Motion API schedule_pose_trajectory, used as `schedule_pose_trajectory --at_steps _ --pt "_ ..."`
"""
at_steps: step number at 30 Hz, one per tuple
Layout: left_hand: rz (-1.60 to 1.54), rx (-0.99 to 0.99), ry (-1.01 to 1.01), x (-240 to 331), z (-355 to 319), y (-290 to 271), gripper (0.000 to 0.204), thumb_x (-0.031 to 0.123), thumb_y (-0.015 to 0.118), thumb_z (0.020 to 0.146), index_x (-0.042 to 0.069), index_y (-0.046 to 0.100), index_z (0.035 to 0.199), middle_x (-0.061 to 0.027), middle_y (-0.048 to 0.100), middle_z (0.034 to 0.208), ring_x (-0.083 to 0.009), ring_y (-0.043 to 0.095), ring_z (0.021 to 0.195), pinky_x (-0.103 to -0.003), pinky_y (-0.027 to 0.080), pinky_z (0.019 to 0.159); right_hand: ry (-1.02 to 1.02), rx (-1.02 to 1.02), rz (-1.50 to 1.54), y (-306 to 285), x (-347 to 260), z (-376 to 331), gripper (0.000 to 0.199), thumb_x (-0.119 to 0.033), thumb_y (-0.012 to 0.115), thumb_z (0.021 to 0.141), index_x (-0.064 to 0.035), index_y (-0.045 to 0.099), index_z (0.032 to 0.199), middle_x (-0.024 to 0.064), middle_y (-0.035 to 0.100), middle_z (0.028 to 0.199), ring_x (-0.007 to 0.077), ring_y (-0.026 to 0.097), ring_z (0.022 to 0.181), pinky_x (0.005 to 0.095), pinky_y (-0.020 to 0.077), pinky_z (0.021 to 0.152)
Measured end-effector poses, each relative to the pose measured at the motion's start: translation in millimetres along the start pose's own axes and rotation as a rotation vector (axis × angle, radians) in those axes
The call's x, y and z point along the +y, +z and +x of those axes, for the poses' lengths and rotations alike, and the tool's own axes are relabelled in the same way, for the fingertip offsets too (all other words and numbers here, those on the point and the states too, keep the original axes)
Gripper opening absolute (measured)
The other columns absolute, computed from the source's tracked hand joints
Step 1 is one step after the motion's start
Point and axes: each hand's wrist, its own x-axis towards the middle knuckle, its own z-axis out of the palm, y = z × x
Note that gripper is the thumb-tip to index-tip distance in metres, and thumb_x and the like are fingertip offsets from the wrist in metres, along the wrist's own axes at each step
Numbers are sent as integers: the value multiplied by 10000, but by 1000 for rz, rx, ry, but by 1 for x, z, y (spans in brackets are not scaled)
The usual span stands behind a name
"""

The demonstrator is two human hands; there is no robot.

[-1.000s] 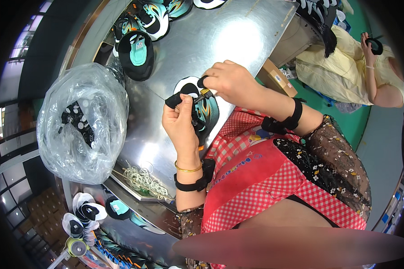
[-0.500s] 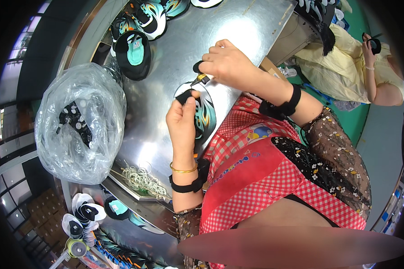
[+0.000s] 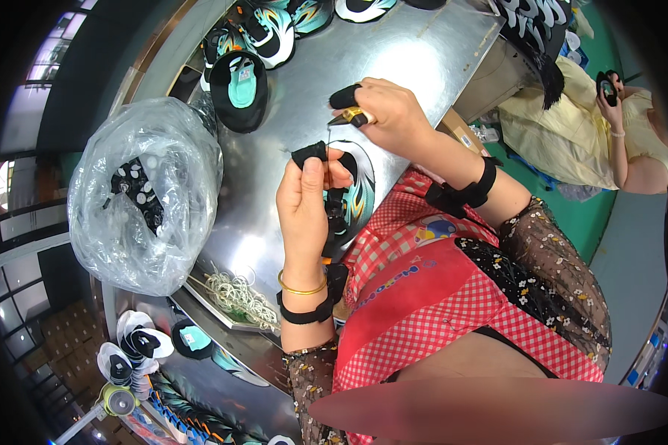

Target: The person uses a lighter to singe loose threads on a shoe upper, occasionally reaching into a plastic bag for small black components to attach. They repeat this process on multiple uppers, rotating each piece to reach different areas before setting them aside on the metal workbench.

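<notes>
My right hand (image 3: 393,115) is closed around a pair of small yellow-handled snips (image 3: 355,117), their dark pointed tip aimed left. From near that tip a thin dark thread (image 3: 329,135) drops to my left hand (image 3: 304,196), whose thumb and fingers pinch together. Black cloth finger sleeves cover a fingertip on each hand. Beneath my left hand lies a shoe upper (image 3: 362,182) in black, white, teal and orange, on the metal table (image 3: 289,96). My left fingers partly hide it.
A clear plastic bag (image 3: 145,200) with black and white pieces stands at the left. Shoes (image 3: 237,89) line the far left edge. Pale loops of cord (image 3: 237,297) lie in a tray nearer me. A co-worker (image 3: 620,126) holds a dark shoe at the right.
The snips show more fully, with the thread visible between my hands. My left fingers have spread a little over the shoe upper. The whole view has shifted slightly.
</notes>
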Motion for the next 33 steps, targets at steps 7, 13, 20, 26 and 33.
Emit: schedule_pose_trajectory --at_steps 7,13,20,26,33 --pt "-19 -77 -9 15 5 -1 379 302 372 1003 -9 589 1003 -34 589 706 -76 501 601 -215 406 592 -76 -33 26 -3 -23 16 164 -36 637 632 -73 528 748 50 548 711 262 567 721 375 453 618" --pt "10 -81 -99 18 5 -4 354 257 399 986 -12 615 908 17 496 593 -19 346 509 -183 248 479 -7 -103 2 -1 -30 10 155 -50 637 641 -67 528 749 54 542 706 268 563 714 391 449 621" --pt "10 -60 -138 19 0 -18 371 232 419 924 -45 571 728 33 366 493 -42 251 467 -223 197 479 71 -24 4 -10 -36 3 260 -238 722 738 -51 542 750 63 490 646 260 554 634 347 446 556" --pt "-614 -307 -309 -6 0 -37 394 222 383 920 -22 533 649 36 352 450 -52 236 422 -223 197 435 692 -539 1120 -8 -42 -16 254 -171 575 911 -23 584 1117 6 537 832 61 511 751 211 438 667" --pt "-650 -479 -322 -9 2 -34 403 215 396 898 -10 517 588 18 360 429 -74 243 391 -240 215 415 448 -463 910 4 -43 -17 452 -399 369 978 -1 545 858 85 556 693 180 513 638 329 428 610"
